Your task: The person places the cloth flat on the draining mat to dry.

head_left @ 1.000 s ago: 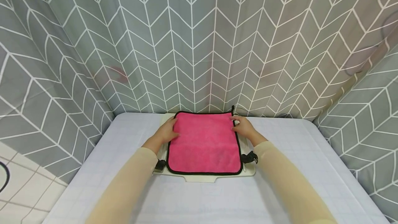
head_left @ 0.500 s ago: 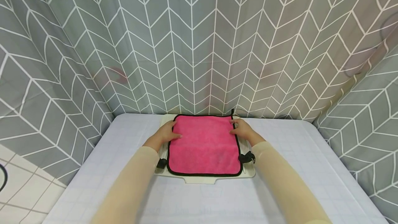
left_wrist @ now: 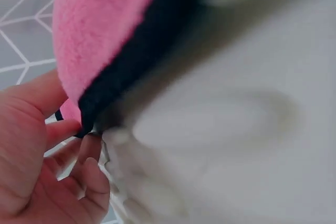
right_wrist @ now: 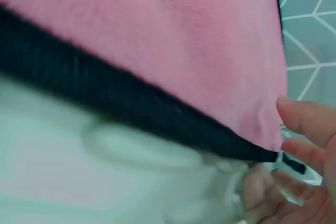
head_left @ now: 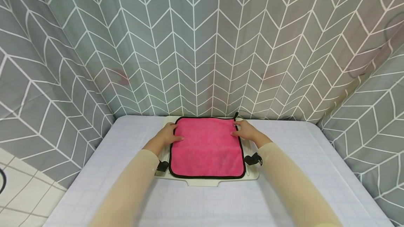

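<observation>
A square pink cleaning cloth (head_left: 206,146) with a black edging lies over a cream plastic board (head_left: 203,183). Its black hanging loop (head_left: 236,115) sticks up at the far right corner. My left hand (head_left: 165,136) pinches the cloth's left edge near the far corner, thumb on top. At the right edge, my right hand (head_left: 247,131) grips the cloth just below the loop, its thumb on the pink side. Both wrist views show the edging raised a little above the board's moulded surface, fingers curled beneath the edge. Most of the board is hidden under the cloth.
The board rests on a table with a white cloth (head_left: 195,206), near its back edge. A grey curtain (head_left: 202,45) with white chevron lines rises behind and on both sides. Dark wrist straps (head_left: 253,159) sit at the sleeves. Tiled floor (head_left: 28,188) shows at lower left.
The cloth's far edge has come slightly lower and nearer to me, with both hands moving along slightly. My right thumb reaches a little further onto the cloth.
</observation>
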Available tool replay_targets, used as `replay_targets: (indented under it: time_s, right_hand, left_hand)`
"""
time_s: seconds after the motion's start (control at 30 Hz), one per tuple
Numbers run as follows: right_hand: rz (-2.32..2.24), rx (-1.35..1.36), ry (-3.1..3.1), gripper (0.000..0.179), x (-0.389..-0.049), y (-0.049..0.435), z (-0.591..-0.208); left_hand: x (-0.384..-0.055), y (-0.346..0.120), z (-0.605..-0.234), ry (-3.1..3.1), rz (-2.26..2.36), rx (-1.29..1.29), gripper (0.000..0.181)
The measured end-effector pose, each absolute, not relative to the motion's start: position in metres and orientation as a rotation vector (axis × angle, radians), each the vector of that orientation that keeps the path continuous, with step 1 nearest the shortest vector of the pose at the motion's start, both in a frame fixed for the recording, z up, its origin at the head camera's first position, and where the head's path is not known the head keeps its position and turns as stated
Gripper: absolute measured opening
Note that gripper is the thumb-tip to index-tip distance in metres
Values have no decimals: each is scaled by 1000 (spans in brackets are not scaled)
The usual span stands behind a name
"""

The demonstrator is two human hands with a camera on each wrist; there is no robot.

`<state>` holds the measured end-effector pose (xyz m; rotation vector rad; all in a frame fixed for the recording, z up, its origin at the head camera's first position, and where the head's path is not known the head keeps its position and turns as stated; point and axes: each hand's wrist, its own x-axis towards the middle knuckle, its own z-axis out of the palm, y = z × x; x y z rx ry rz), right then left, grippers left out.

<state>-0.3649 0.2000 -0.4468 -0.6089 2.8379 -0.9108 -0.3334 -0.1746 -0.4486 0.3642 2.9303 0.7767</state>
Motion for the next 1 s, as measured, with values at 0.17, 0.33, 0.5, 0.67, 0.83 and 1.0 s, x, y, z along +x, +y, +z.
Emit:
replay_targets:
  time_s: [0.17,0.33,0.5,0.67,0.83,1.0]
  right_hand:
    - [-773,-686,2895,54,-355,203,-432]
    - [-783,-800,2872,46,-340,195,-421]
    - [-736,-957,2870,41,-320,184,-418]
    - [-556,-1127,2844,39,-300,173,-423]
    - [-411,-1137,2654,55,-281,165,-429]
    - [-322,-1109,2570,64,-267,173,-432]
  left_hand:
    - [-325,-177,-444,3017,615,397,71]
    - [-310,-176,-433,3001,609,488,63]
    - [-287,-174,-429,2987,628,679,54]
    - [-266,-165,-433,2951,516,838,53]
    - [-248,-156,-440,2830,349,829,63]
    - [-238,-161,-444,2770,217,780,73]
